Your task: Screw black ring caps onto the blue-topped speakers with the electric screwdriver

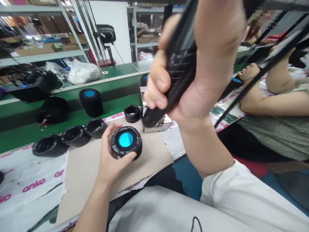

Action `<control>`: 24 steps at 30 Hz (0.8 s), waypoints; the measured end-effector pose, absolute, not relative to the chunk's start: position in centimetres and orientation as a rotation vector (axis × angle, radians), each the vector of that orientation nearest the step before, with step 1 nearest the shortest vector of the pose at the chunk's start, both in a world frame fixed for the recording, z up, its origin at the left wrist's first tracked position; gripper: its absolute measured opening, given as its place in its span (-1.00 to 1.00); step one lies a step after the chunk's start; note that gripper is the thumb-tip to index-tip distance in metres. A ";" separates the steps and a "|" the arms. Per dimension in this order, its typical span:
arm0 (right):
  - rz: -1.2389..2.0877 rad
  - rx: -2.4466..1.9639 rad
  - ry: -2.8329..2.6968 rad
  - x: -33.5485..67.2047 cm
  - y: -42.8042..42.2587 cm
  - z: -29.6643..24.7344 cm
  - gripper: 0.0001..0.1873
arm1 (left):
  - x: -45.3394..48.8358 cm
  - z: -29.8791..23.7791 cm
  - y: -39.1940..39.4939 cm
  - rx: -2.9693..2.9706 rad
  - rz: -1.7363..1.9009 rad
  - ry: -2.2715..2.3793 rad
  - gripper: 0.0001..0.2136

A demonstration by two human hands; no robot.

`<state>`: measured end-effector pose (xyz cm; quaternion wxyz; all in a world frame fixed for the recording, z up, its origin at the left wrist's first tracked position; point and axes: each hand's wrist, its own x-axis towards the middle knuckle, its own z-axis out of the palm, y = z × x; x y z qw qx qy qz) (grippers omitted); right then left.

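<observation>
My left hand is wrapped round a short black round speaker with a shiny blue disc in its top, thumb at the near side and fingers at the far left. It sits over a sheet of brown cardboard. Raised close to the camera, my right hand grips a black electric screwdriver with a ridged handle. The tool slants down to the left, its blunt nose above and right of the speaker. A black ring-shaped housing stands behind the speaker, beside a box partly hidden by the tool.
Several hollow black housings stand in a row at left. Behind them is a taller black cylinder with a blue top. Printed white sheeting covers part of the green bench. A co-worker's arm is at right.
</observation>
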<state>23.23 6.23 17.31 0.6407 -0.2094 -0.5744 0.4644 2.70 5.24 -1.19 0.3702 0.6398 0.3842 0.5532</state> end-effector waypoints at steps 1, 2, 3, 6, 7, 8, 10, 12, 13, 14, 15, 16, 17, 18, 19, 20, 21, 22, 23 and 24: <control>0.929 -0.554 -1.228 24.1 6.8 16.5 -0.50 | 2.8 -1.2 5.0 1.619 1.405 0.984 -0.12; 0.810 -0.625 -1.168 24.9 7.4 15.5 -0.51 | 2.9 -1.2 4.8 1.597 1.391 0.992 -0.16; 0.720 -0.687 -1.124 25.6 8.0 14.4 -0.49 | 2.9 -1.2 4.5 1.581 1.383 0.999 -0.19; 0.631 -0.798 -1.057 26.7 9.4 11.3 -0.38 | 2.6 -1.4 4.1 1.592 1.405 1.002 -0.20; 0.648 -0.824 -1.062 26.9 9.7 10.6 -0.38 | 2.5 -1.4 4.1 1.602 1.418 1.001 -0.20; 0.676 -0.847 -1.077 27.0 9.9 10.1 -0.39 | 2.3 -1.5 4.2 1.611 1.427 1.001 -0.20; 0.725 -0.859 -1.104 27.3 10.1 9.6 -0.40 | 2.2 -1.5 4.3 1.624 1.441 1.005 -0.19; 0.750 -0.838 -1.105 27.4 10.2 9.5 -0.41 | 2.3 -1.5 4.3 1.617 1.448 1.009 -0.19; 0.755 -0.822 -1.097 27.5 10.2 9.4 -0.41 | 2.4 -1.5 4.3 1.609 1.448 1.009 -0.19; 0.758 -0.811 -1.091 27.5 10.2 9.4 -0.42 | 2.5 -1.4 4.3 1.604 1.449 1.009 -0.20; 0.761 -0.806 -1.090 27.6 10.1 9.3 -0.42 | 2.6 -1.4 4.2 1.603 1.450 1.010 -0.21; 0.770 -0.811 -1.095 27.6 10.0 9.2 -0.42 | 2.8 -1.4 4.1 1.608 1.450 1.011 -0.22; 0.786 -0.825 -1.101 27.5 9.9 9.2 -0.41 | 2.9 -1.5 4.0 1.618 1.454 1.014 -0.22; 0.808 -0.847 -1.104 27.4 9.6 9.2 -0.39 | 3.1 -1.6 3.9 1.633 1.460 1.016 -0.21; 0.825 -0.866 -1.093 27.3 9.4 9.3 -0.37 | 3.2 -1.7 3.9 1.647 1.470 1.015 -0.20; 0.832 -0.869 -1.070 27.2 9.0 9.6 -0.36 | 3.3 -1.9 3.8 1.662 1.487 1.011 -0.18; 0.823 -0.853 -1.040 27.1 8.6 10.2 -0.36 | 3.3 -2.1 3.8 1.680 1.507 1.004 -0.18; 0.782 -0.804 -0.997 26.9 8.3 11.0 -0.40 | 3.3 -2.3 3.7 1.701 1.525 0.993 -0.18; 0.755 -0.776 -0.978 26.6 7.9 12.0 -0.45 | 3.3 -2.5 3.7 1.722 1.541 0.980 -0.19; 0.741 -0.769 -0.998 26.3 7.5 13.1 -0.49 | 3.3 -2.7 3.7 1.737 1.550 0.969 -0.20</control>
